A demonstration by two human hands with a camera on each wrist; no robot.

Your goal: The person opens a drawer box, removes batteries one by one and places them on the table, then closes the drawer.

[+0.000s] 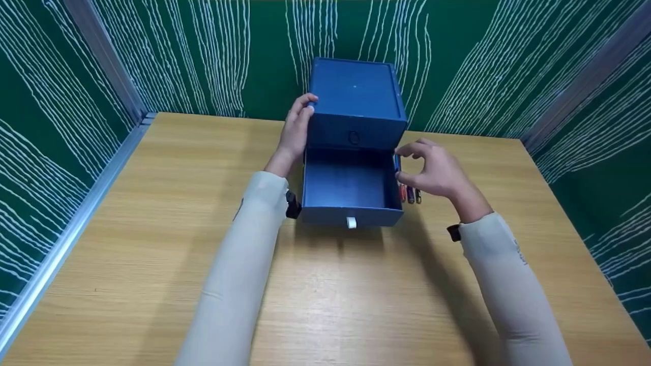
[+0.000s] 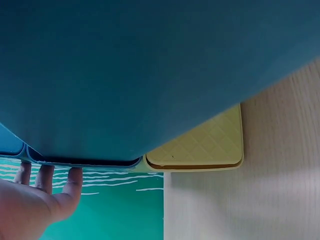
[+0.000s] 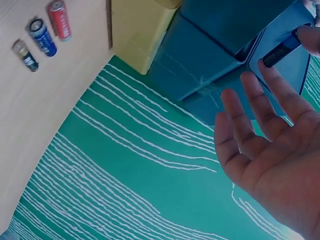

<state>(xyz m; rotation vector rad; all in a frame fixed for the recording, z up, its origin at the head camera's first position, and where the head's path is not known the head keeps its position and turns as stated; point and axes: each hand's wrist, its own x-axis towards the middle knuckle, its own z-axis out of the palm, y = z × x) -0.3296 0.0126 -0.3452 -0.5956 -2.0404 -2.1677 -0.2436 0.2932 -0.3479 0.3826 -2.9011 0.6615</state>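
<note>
A blue drawer cabinet (image 1: 356, 91) stands near the back wall with one drawer (image 1: 351, 180) pulled out toward me. My left hand (image 1: 297, 127) rests on the cabinet's left side, fingertips at its upper edge. In the left wrist view its fingers (image 2: 75, 185) touch the cabinet's side. Beside the drawer's right wall, my right hand (image 1: 432, 165) pinches a dark blue cylindrical battery (image 3: 281, 48) between thumb and index finger, the other fingers spread. Lying on the table to the right are a red battery (image 3: 60, 20), a blue battery (image 3: 42, 37) and a smaller black-and-gold battery (image 3: 26, 56).
Under the blue section is a yellow bottom section (image 2: 200, 145) of the cabinet, seen from both wrists. A white pull tab (image 1: 351, 222) sticks out of the open drawer's front. Green walls (image 1: 274, 51) with white wavy lines enclose the wooden table (image 1: 325, 305) behind and at both sides.
</note>
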